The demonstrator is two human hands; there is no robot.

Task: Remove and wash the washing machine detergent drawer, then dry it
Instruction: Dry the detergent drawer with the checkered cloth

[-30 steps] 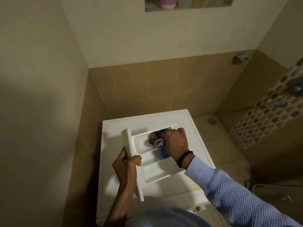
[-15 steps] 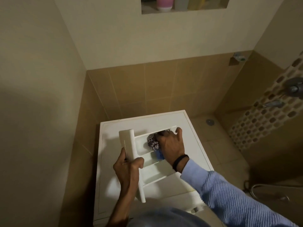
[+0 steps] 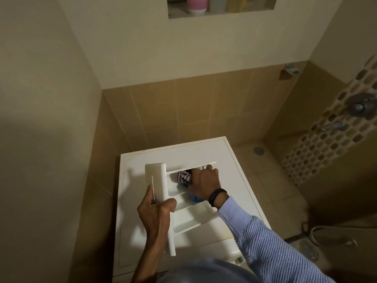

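Observation:
The white detergent drawer (image 3: 189, 213) lies on top of the white washing machine (image 3: 230, 160), its front panel to the left and its compartments facing up. My left hand (image 3: 156, 211) grips the front panel near its middle. My right hand (image 3: 205, 181) presses a bunched checked cloth (image 3: 183, 177) into the far compartment of the drawer. A blue insert (image 3: 196, 198) shows in the drawer just under my right wrist, partly hidden by it.
The machine stands in a corner with tiled walls on the left and behind. A wall niche (image 3: 220, 7) above holds a pink bottle and other bottles. Shower taps (image 3: 359, 107) stick out on the right wall. A floor drain (image 3: 309, 251) lies at lower right.
My right hand has pushed the cloth a little farther along the far compartment. The left hand keeps its grip, and the drawer's front panel now stands tilted more upright.

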